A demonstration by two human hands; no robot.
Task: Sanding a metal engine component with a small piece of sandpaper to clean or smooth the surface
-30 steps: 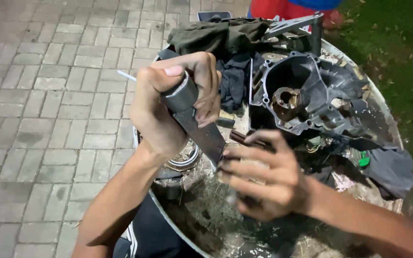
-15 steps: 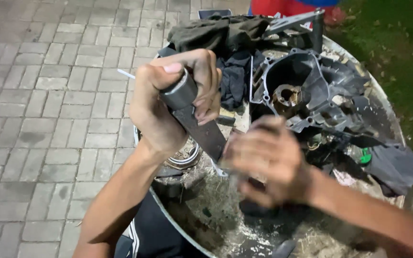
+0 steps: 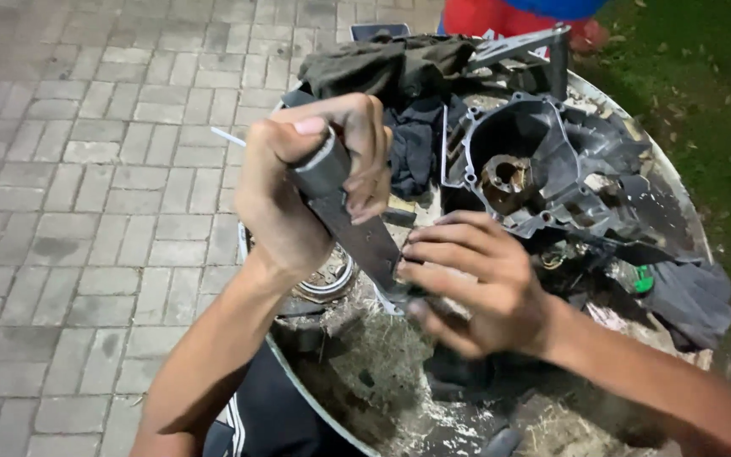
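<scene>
1. Plainly, the work centres on a grey metal tool (image 3: 350, 222), a flat bar with a round tube-like end, held slantwise above the near part of a round metal tray (image 3: 298, 385).
2. At its upper, tubular end the left hand (image 3: 298, 190) is wrapped tight around the bar, thumb up against the tube's rim and fingers curled over the front.
3. At the lower end the right hand (image 3: 475, 283) is closed around the bar's tip with fingers bent together; what exactly sits under those fingers is hidden, so I cannot tell whether they pinch a small part or only the bar itself.
4. By my judgement the step in hand is fitting or adjusting something at the bar's lower end, one hand steadying while the other works.
5. Any further move would seem to call for a firm upper grip and careful fingertip work below, since the tip hangs over clutter where a small piece could drop out of sight.
6. Just behind the hands lies a dark cast engine casing (image 3: 543, 173), open side up, with a rusty round hub in its middle.
7. Dark rags (image 3: 399, 80) are heaped at the tray's far side, a metal ring (image 3: 332, 279) lies beneath the left wrist, and grey paving stones (image 3: 86, 211) spread to the left.
</scene>
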